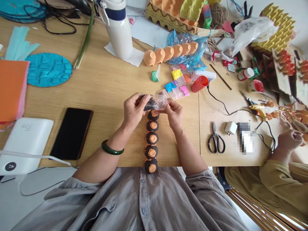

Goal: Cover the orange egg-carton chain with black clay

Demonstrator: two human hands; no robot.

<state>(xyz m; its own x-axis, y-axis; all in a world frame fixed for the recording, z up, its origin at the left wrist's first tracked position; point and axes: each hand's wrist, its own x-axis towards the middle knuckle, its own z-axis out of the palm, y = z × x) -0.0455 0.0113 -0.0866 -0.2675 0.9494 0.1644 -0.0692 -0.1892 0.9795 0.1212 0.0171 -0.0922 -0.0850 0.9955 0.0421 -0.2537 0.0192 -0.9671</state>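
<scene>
Both my hands meet over the middle of the wooden table. My left hand and my right hand are closed on a small clear plastic bag with black clay inside. Just below the bag runs a row of several orange egg-carton cups ringed with black clay, reaching the table's near edge. A green bangle sits on my left wrist.
A black phone and white power bank lie left. Small bags of coloured clay, a red cup, plain orange cups and a white bottle stand behind. Scissors, a charger and a glue gun lie right, near another person's hand.
</scene>
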